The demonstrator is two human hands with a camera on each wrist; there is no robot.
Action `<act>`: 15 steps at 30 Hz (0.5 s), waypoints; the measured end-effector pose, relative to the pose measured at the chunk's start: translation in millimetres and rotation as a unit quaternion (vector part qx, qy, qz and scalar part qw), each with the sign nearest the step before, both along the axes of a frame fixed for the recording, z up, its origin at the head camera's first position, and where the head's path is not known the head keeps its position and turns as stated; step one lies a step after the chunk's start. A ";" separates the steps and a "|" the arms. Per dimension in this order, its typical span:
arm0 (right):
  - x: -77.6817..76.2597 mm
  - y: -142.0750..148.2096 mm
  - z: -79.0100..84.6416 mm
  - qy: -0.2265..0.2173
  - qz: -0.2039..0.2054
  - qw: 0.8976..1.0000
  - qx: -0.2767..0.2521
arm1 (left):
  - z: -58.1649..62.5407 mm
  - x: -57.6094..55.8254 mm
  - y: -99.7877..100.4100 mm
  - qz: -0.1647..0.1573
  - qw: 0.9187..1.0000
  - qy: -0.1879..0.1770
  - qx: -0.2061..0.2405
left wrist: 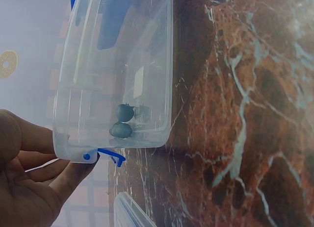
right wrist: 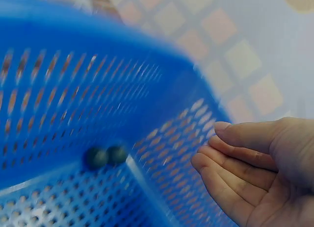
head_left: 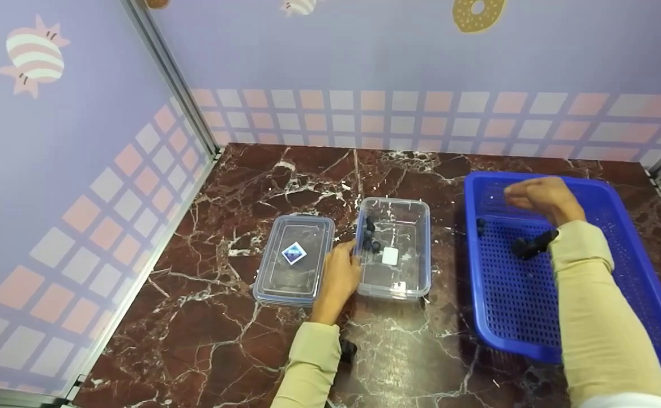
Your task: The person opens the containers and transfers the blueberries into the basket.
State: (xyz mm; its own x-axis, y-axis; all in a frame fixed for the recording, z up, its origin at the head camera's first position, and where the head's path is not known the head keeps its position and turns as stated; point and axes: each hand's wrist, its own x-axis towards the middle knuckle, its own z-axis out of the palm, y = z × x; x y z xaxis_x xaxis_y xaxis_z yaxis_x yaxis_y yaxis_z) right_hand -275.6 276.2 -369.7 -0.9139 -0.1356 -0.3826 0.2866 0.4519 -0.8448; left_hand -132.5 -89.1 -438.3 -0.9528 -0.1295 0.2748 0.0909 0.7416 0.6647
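Note:
My left hand [head_left: 341,269] grips the rim of a clear plastic container [head_left: 395,292] at its left side, thumb and fingertips at the edge beside a blue latch [left wrist: 113,156]. Several blueberries [left wrist: 121,130] lie inside, along the container's left wall, with a white square label [head_left: 389,256] near them. Over the far part of a blue perforated basket [head_left: 480,317], my right hand [head_left: 542,195] hovers with its fingers loosely bent and nothing visible between them. Two dark blueberries [right wrist: 117,155] sit in the basket's corner, away from the fingertips.
Left of the container lies a clear lid [head_left: 273,277] with a blue rim and a diamond sticker. All stand on a dark red marbled table [head_left: 205,317]. Patterned panels [head_left: 330,56] enclose the back and the left side.

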 end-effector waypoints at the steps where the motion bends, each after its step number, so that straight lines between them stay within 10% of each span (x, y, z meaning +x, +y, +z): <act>1: -0.8 -4.0 4.7 0.009 0.001 1.000 -0.002 | 0.2 0.1 -0.1 0.000 1.000 0.001 0.000; 10: -1.3 -57.1 33.9 0.082 0.012 0.996 -0.035 | 2.7 1.3 0.3 0.003 1.000 -0.002 -0.003; 15: 0.4 -85.9 37.8 0.114 0.053 0.991 0.042 | 3.4 1.2 0.6 0.000 1.000 -0.008 -0.002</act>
